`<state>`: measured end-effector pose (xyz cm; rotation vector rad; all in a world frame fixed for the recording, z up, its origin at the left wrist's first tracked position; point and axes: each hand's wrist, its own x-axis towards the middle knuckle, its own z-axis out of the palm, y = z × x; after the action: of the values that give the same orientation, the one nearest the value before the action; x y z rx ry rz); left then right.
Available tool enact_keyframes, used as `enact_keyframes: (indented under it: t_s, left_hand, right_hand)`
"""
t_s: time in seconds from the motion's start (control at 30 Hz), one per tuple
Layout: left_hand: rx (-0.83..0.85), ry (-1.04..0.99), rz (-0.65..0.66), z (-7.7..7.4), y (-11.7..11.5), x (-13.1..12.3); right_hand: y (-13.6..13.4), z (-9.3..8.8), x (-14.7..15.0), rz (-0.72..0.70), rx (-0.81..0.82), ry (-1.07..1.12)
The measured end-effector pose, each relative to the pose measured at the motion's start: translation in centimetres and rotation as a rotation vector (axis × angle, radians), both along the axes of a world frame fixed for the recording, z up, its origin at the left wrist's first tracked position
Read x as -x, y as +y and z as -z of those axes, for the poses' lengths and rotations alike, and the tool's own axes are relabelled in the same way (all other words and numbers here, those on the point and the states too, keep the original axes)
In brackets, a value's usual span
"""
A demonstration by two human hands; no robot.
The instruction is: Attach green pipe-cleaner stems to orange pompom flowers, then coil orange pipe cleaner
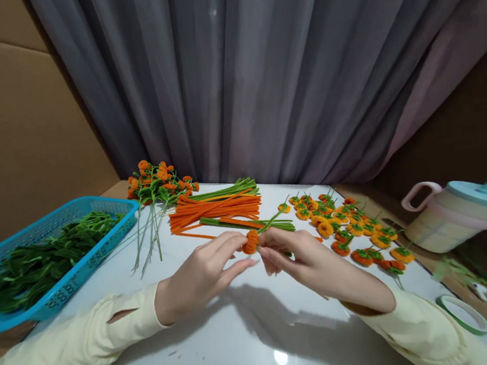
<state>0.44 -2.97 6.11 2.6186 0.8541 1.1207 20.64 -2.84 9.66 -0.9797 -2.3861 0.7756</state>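
Note:
Both hands meet over the white table [227,348] around a small orange pipe-cleaner coil [250,241] with a green stem running up and right. My left hand [201,272] pinches the coil from the left with thumb and forefinger, the other fingers stretched out. My right hand [305,257] grips it from the right, fingers curled. Just beyond lies a bundle of orange and green pipe cleaners [217,207]. Several finished orange coils with green centres [349,229] are spread to the right.
A blue basket [68,283] of green leaves stands at the left edge. A bunch of finished orange flowers on green stems [156,186] lies behind it. A pastel lidded jug [462,213] and a green tape roll [463,314] sit right. Grey curtain behind.

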Motion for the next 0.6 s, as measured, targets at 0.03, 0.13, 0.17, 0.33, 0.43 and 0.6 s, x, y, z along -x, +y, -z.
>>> enact_keyframes:
  t_s: [0.03,0.13,0.17,0.33,0.43,0.6]
  left_hand:
    - [-0.023,0.014,-0.002,0.1,0.1,0.1]
    - [-0.026,0.06,0.021,-0.1,0.3,0.3]
    - [-0.014,0.085,0.041,-0.3,0.4,0.3]
    - [0.029,0.206,0.097,-1.3,0.0,0.4]
    - [0.041,0.205,0.093,-1.6,-0.4,0.4]
    - [0.122,0.148,0.087,-1.7,-0.7,0.4]
  right_hand:
    - [0.2,-0.2,-0.1,-0.031,0.08,0.026]
    - [0.6,-0.6,-0.4,0.009,0.004,0.077]
    - [0.7,-0.7,-0.6,0.047,-0.106,0.096]
    - [1.1,-0.5,-0.7,-0.094,-0.282,0.14]
    - [1.1,0.0,-0.2,-0.092,-0.184,0.123]
    - [1.0,0.4,0.3,-0.075,-0.041,0.085]
